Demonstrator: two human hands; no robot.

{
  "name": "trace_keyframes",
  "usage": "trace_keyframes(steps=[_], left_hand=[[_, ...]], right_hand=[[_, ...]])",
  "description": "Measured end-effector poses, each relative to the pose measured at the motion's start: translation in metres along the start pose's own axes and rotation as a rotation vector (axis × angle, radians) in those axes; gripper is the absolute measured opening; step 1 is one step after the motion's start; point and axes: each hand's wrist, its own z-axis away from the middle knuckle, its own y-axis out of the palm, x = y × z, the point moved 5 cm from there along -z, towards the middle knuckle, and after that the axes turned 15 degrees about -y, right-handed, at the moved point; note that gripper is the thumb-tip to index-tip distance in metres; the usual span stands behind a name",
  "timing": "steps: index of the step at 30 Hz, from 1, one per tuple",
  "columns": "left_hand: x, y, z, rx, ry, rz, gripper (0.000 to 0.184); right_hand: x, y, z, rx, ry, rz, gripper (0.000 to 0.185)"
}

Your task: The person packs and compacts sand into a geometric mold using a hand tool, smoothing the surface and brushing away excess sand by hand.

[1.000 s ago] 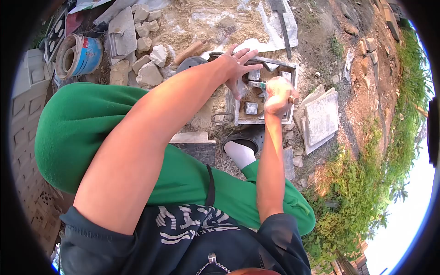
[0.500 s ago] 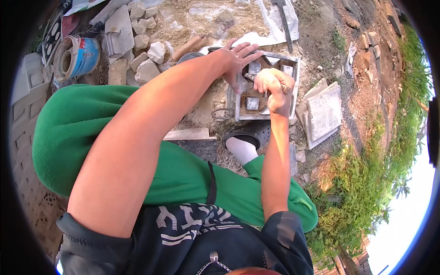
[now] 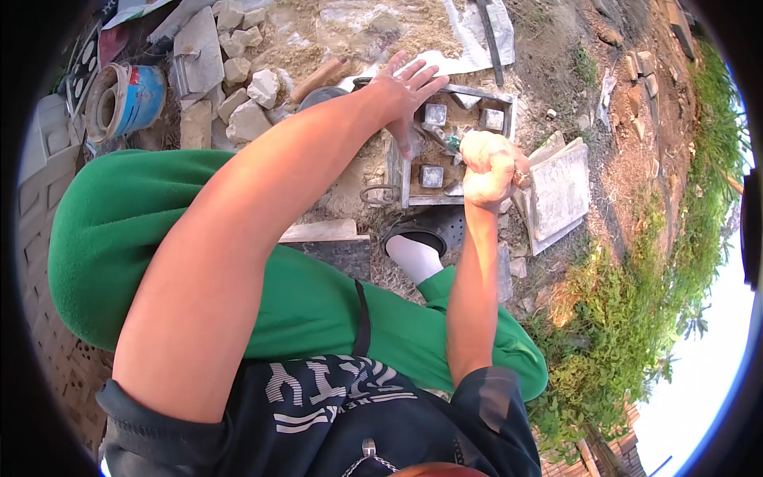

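Observation:
My left hand [image 3: 404, 91] is spread flat over the upper left side of a grey rectangular frame mould [image 3: 511, 107], fingers apart. Inside the mould stand several square metallic blocks, including one near the lower left [image 3: 431, 176] and one at the upper right [image 3: 492, 119]. Closed in a fist, my right hand [image 3: 487, 165] grips a short-handled tool [image 3: 521, 179] over the mould's right side. Its rounded handle end sticks out beside the fist; a greenish part [image 3: 451, 143] points toward the mould's middle. The fist hides the rest, so its kind is unclear.
Flat slabs [image 3: 559, 195] are stacked right of the mould. A blue bucket [image 3: 141, 99] and pale broken stones [image 3: 248, 121] lie to the left. A dark bar [image 3: 489, 44] lies on white sheeting behind. My shoe [image 3: 449, 226] is just below the mould.
My right fist has moved right and slightly down with the tool, uncovering more of the mould's middle. My left hand stays over the frame's corner, shifted slightly left in view.

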Motion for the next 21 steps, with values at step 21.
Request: trace_keyframes(steps=[21], left_hand=[[-0.009,-0.001,-0.009,0.196,-0.128,-0.008,0.158]], right_hand=[[-0.012,0.0,0.003,0.165,0.04,0.192,0.034]])
